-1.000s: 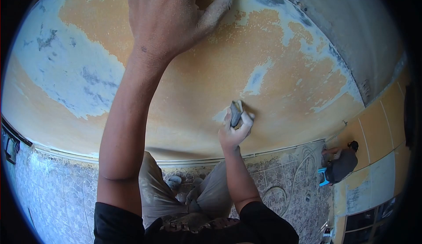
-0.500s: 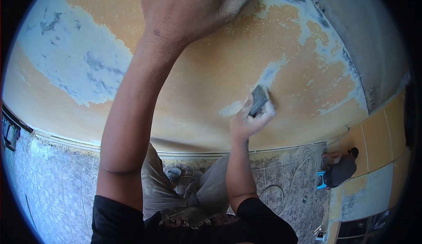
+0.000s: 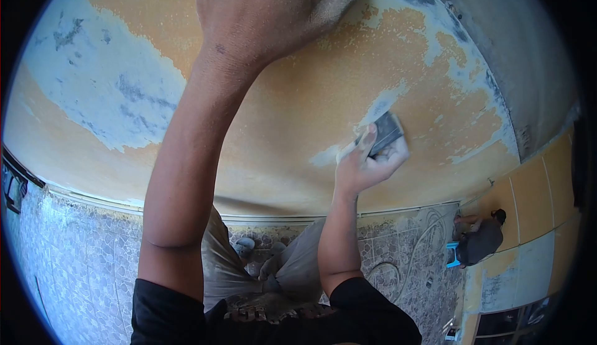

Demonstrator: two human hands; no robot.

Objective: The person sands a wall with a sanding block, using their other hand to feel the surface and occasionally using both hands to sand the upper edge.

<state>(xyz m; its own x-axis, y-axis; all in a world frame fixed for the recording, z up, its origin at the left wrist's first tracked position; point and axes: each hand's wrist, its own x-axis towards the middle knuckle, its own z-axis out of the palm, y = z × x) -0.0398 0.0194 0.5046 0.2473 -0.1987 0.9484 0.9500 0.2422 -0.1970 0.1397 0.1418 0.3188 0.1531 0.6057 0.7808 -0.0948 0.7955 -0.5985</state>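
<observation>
My right hand (image 3: 372,166), pale with dust, is wrapped round a dark grey sanding block (image 3: 388,131). The block lies against the wall (image 3: 280,133), beside a whitish patch in its worn orange-yellow paint. High in the view, my left hand (image 3: 261,12) rests against the same wall with the thumb stretched well out to the side. Its other fingers run past the top edge of the picture, and nothing held shows in it.
Stone-patterned paving (image 3: 81,258) runs along the wall's foot, under my legs. A looped hose (image 3: 413,252) lies on it to the right. Farther right, another person (image 3: 482,239) sits on a blue stool (image 3: 453,255) by an orange wall.
My right hand has moved right and slightly up across the wall with the sanding block, which is turned differently. My left hand has stayed nearly in place.
</observation>
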